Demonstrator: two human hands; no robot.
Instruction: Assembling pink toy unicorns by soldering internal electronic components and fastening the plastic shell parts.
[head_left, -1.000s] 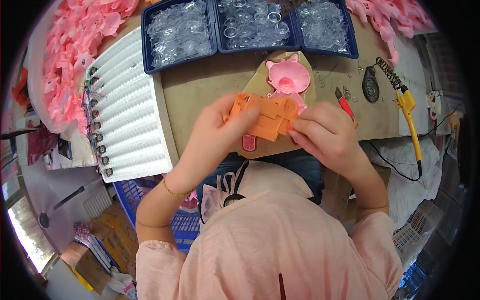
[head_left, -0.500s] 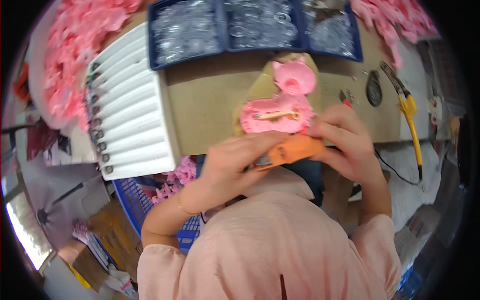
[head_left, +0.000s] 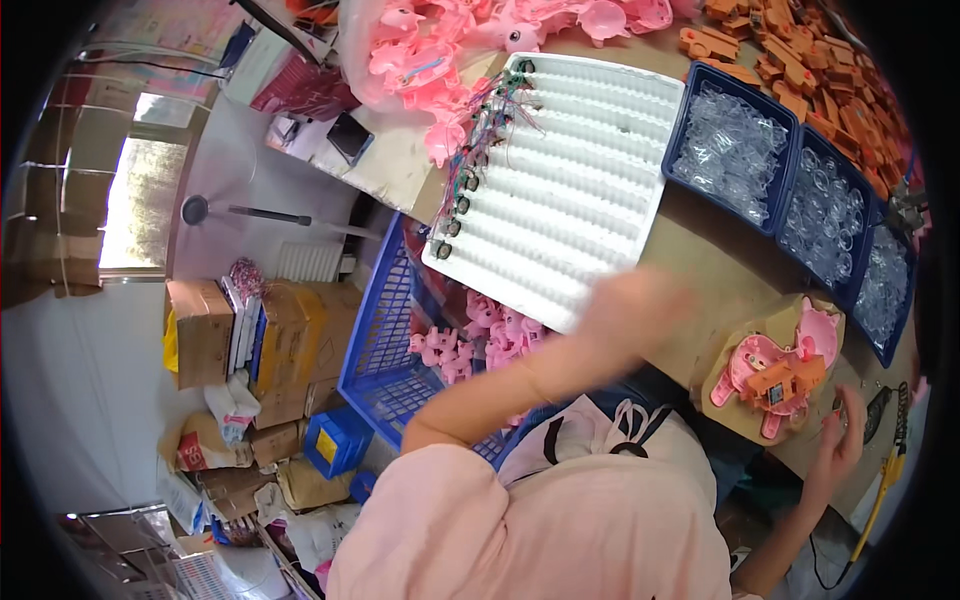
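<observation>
An orange plastic box (head_left: pixel 787 381) lies in a pink animal-shaped toy shell (head_left: pixel 750 357), which rests on a tan holder (head_left: pixel 722 405) on the table. Just right of the shell is my right hand (head_left: pixel 842 445), fingers apart, with nothing visible in it. My left hand (head_left: pixel 640 312), smeared by motion, hovers by the near right corner of a white ridged foam tray (head_left: pixel 585 180); its fingers do not show clearly. Small round black parts with thin coloured wires (head_left: pixel 470 182) line the tray's left edge.
Three blue bins (head_left: pixel 783 228) of clear plastic pieces stand beyond the shell, near piled orange boxes (head_left: pixel 790 60). Pink shells (head_left: pixel 430 50) heap at the back. A blue basket (head_left: pixel 365 345) holds pink toys (head_left: pixel 445 352). A yellow-handled soldering iron (head_left: pixel 885 480) lies far right.
The view has swung left. The orange box, held in both hands before, now lies in the pink shell. My left hand has moved left toward the foam tray; my right hand is apart from the box.
</observation>
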